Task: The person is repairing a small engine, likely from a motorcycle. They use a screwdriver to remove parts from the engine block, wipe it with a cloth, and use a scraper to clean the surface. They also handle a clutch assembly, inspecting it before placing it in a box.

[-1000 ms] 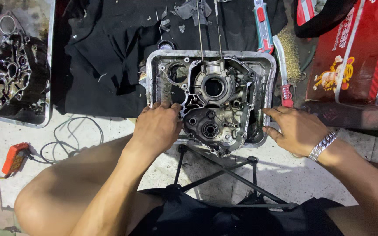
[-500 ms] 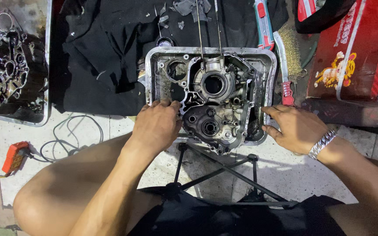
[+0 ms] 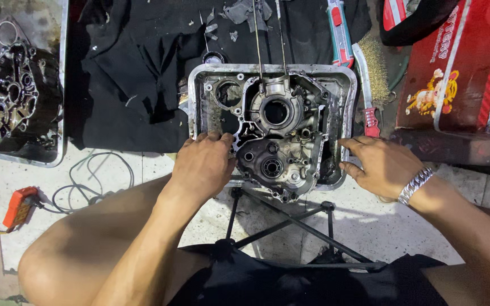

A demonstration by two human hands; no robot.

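A grey engine crankcase half [image 3: 279, 136] with round bearing bores lies in a dirty metal tray [image 3: 348, 85] on a black folding stand [image 3: 290, 221]. My left hand [image 3: 202, 167] rests on the tray's near-left edge, fingertips touching the crankcase's left side. My right hand [image 3: 381, 164], with a metal bracelet on its wrist, grips the tray's right rim with its fingers. Two thin metal rods [image 3: 267, 34] rise from the top of the case.
A black cloth [image 3: 137, 73] lies at the left behind the tray. Another tray [image 3: 55, 147] with oily engine parts sits far left. A wire brush [image 3: 370, 68], a utility knife [image 3: 338, 34], a red box [image 3: 455, 62] and an orange device [image 3: 19, 205] with cable surround the spot.
Both hands stay where they were on the tray; the view has shifted slightly, and nothing was picked up or let go.
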